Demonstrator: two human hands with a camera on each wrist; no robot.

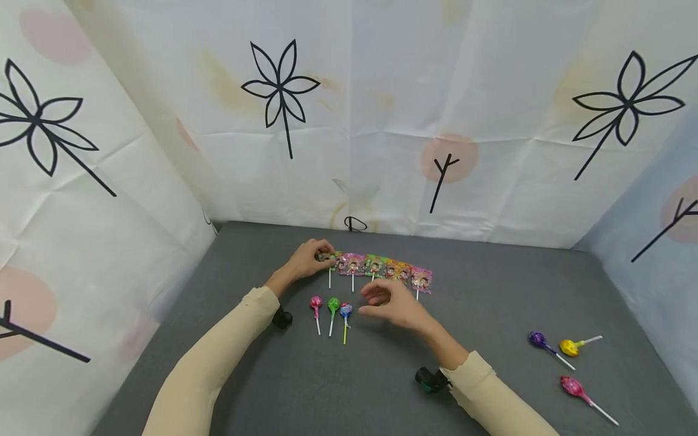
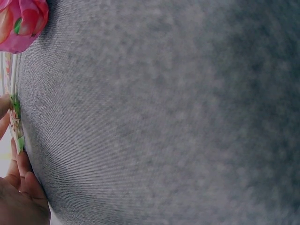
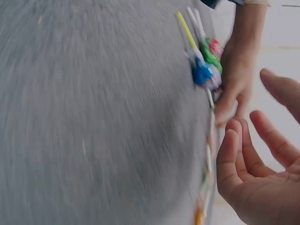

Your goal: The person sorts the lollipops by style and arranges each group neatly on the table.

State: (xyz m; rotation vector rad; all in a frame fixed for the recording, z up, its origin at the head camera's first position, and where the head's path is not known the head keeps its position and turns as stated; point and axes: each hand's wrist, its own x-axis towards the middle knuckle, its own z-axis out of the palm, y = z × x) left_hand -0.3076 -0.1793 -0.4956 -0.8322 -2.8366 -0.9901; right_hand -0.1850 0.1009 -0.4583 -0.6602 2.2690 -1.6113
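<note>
My left hand pinches the edge of the leftmost flat lollipop, whose green wrapper is partly hidden under the fingers. This lollipop heads a row that continues right with a pink one, a green one, an orange one and a second pink one. Just in front of the row my right hand hovers with loosely bent fingers, holding nothing. In the right wrist view, its fingers are spread apart. Between the hands lie three round lollipops: pink, green and blue.
On the right side of the grey table lie a purple lollipop, a yellow lollipop and a red-pink lollipop. A patterned white cloth hangs behind the table and along its sides.
</note>
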